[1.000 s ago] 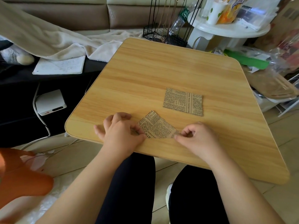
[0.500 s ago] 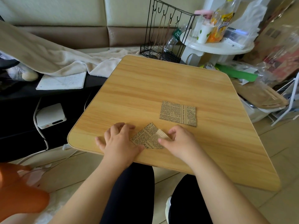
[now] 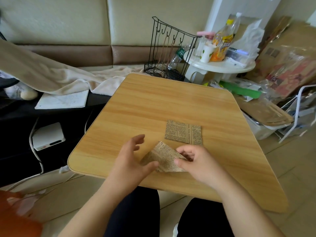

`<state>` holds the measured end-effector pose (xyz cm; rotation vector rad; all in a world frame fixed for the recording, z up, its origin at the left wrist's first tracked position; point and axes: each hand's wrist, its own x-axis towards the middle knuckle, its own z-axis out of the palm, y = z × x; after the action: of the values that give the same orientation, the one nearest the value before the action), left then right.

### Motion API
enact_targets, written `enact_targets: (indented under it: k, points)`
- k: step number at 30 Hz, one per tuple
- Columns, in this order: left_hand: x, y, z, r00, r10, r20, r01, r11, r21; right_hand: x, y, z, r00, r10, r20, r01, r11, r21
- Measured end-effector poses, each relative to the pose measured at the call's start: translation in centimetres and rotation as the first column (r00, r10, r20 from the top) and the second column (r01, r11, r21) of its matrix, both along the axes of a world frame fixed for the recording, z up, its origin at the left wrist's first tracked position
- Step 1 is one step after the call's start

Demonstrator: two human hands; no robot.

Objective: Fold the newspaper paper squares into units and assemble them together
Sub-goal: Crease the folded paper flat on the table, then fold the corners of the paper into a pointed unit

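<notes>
A folded newspaper piece [image 3: 162,157] is lifted off the wooden table [image 3: 153,106] near its front edge. My right hand [image 3: 193,161] pinches its right side between thumb and fingers. My left hand [image 3: 130,159] is at its left side, thumb touching the lower left edge, the other fingers spread apart above the table. A flat stack of newspaper squares [image 3: 183,132] lies on the table just behind the hands, apart from them.
A black wire rack [image 3: 169,53] stands at the table's far edge. A white round side table [image 3: 220,67] with a bottle and cups is at the back right. Bags and cardboard lie to the right; a sofa with a beige blanket [image 3: 51,76] is on the left.
The folded piece lay flat under both hands; now it is raised off the table and tilted. My left hand's fingers have opened, and my right hand has shifted left onto the paper.
</notes>
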<state>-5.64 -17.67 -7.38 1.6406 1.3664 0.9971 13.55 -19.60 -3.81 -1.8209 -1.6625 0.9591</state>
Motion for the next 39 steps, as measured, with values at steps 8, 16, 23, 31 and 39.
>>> enact_targets:
  k: [8,16,23,31,39]
  points:
    - [2.3,1.2,4.5,0.954,-0.251,0.166,0.27,0.957,-0.104,-0.1,0.0,4.0,0.899,0.12,0.421,-0.227,0.95,0.213]
    - [3.7,0.0,2.2,0.649,0.368,0.666,-0.018,0.882,-0.47,0.1,-4.2,-2.0,0.977,0.04,0.207,-0.125,0.901,0.415]
    - [4.2,-1.1,1.1,0.688,0.265,0.675,0.024,0.922,-0.386,-0.2,-4.0,-3.1,0.995,-0.056,-0.08,0.088,0.865,0.494]
    - [1.7,-1.2,-0.8,0.992,-0.082,0.094,0.09,0.993,-0.075,2.3,-2.8,-4.6,0.994,-0.003,-0.111,0.046,0.921,0.386]
    - [1.5,-0.9,-4.0,0.901,-0.026,-0.434,0.113,0.978,0.175,2.2,-2.8,-6.4,0.988,0.001,0.153,-0.048,0.951,0.304]
